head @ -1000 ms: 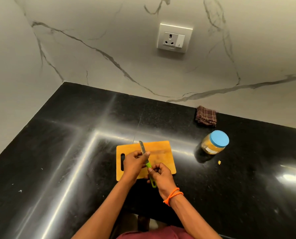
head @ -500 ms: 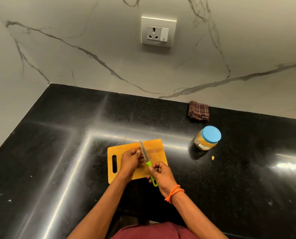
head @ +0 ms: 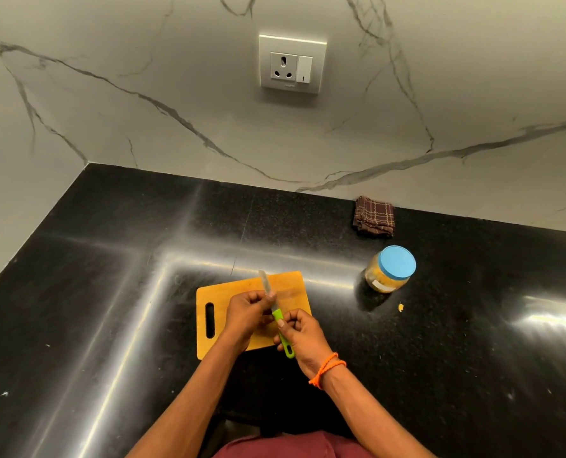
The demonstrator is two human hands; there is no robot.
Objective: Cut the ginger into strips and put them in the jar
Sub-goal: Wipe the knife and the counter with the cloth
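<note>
A wooden cutting board (head: 288, 285) with a handle slot lies on the black counter. My right hand (head: 303, 335) grips the green handle of a knife (head: 283, 332), whose blade points away over the board. My left hand (head: 248, 314) hovers over the board with its fingertips curled against the blade near the handle; I cannot see any ginger under it. A jar (head: 388, 274) with a blue lid on stands to the right of the board, holding yellowish contents. A small yellow scrap (head: 400, 306) lies on the counter near the jar.
A folded brown checked cloth (head: 374, 216) lies by the back wall behind the jar. A wall socket (head: 291, 64) sits on the marble wall above. The counter (head: 109, 292) meets the walls at the back and left.
The view has shifted, so the board and jar sit differently in frame. My left fingers stay at the blade and slid slightly along it. The right hand keeps its grip on the knife.
</note>
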